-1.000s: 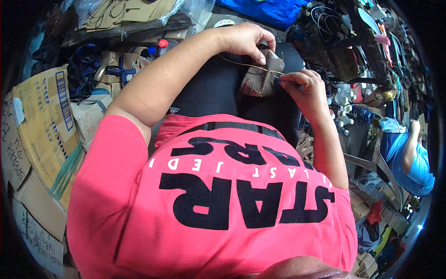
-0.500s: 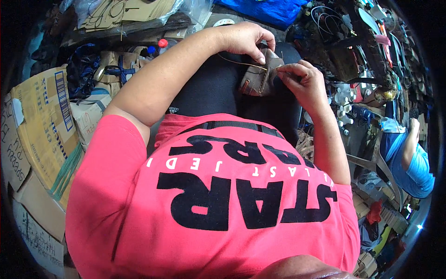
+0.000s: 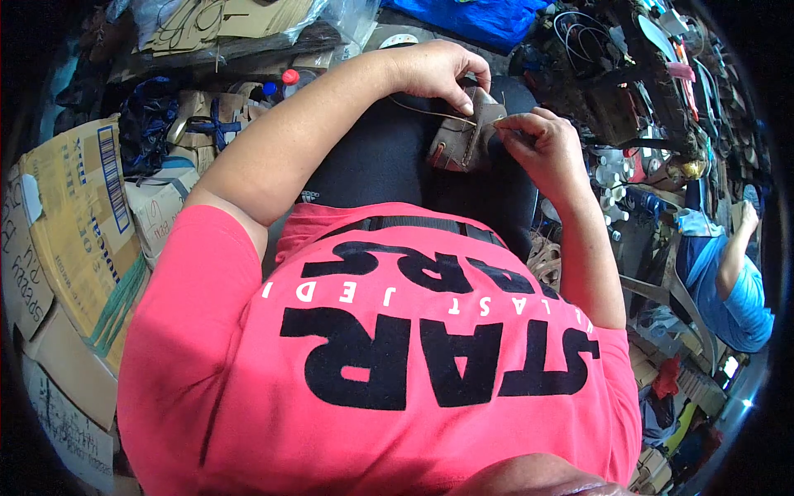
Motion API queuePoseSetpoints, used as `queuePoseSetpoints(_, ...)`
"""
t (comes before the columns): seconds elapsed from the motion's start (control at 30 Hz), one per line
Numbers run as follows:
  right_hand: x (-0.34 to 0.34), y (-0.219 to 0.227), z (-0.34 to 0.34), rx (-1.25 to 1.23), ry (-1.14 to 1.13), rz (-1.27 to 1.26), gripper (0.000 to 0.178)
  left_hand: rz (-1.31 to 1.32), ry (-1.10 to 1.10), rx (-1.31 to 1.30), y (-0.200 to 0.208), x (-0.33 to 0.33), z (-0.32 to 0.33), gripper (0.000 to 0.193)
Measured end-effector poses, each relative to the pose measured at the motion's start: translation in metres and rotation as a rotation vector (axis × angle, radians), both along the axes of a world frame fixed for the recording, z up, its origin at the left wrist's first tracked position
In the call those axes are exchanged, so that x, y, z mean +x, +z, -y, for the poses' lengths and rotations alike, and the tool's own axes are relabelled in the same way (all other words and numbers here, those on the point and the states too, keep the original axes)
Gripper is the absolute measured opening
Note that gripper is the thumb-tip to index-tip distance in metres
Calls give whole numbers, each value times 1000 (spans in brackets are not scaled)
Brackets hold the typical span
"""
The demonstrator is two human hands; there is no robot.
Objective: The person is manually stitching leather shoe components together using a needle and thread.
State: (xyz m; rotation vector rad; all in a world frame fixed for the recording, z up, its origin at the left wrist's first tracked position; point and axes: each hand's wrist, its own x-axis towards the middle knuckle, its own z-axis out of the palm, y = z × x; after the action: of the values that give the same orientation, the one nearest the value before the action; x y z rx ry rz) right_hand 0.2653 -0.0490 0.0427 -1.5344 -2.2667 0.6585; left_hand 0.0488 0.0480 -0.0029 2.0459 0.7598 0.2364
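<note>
A brown leather shoe upper [image 3: 456,147], with a stitched seam and a small reddish-brown lace at its side, rests on my dark-trousered lap. My left hand [image 3: 442,76] is closed on its far left part, thumb pressed on top and the other fingers partly hidden behind. A thin tan cord [image 3: 426,111] runs from under the left wrist to the seam. Beside the leather's right edge, my right hand [image 3: 542,147] is pinched, thumb against forefinger; whatever is between the fingertips is too small to make out.
Cardboard boxes [image 3: 83,223] stack up on the left. Bottles with red and blue caps [image 3: 289,78] stand beyond my left forearm. A blue plastic sheet [image 3: 471,21] lies at the far side. Crowded shelves [image 3: 653,91] line the right, where another person in a blue shirt [image 3: 740,293] sits.
My hands and the leather upper stay nearly in place. At the right, the other person's hand has shifted a little.
</note>
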Motion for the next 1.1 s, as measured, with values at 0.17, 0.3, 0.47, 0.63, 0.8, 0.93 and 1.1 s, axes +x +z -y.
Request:
queuePoseSetpoints(0.17,0,-2,0,10,-7,1,16,37,-3,-18,-3,1,0,38)
queuePoseSetpoints(0.3,2,-13,-3,-10,17,-36,16,46,0,-13,-5,1,0,37)
queuePoseSetpoints(0.47,12,-29,-12,-121,23,-248,17,18,-1,27,-1,0,1,36)
queuePoseSetpoints(0.63,16,-36,-19,-232,18,-297,15,34,-7,-7,-1,2,1,34)
queuePoseSetpoints(0.8,10,-38,-22,-146,32,-209,11,95,2,-42,-6,4,0,32)
queuePoseSetpoints(0.93,14,-40,-23,-154,67,-250,11,54,4,-34,-7,4,2,31)
queuePoseSetpoints(1.1,15,-39,-27,-157,129,-304,13,153,-31,-109,-11,3,4,31)
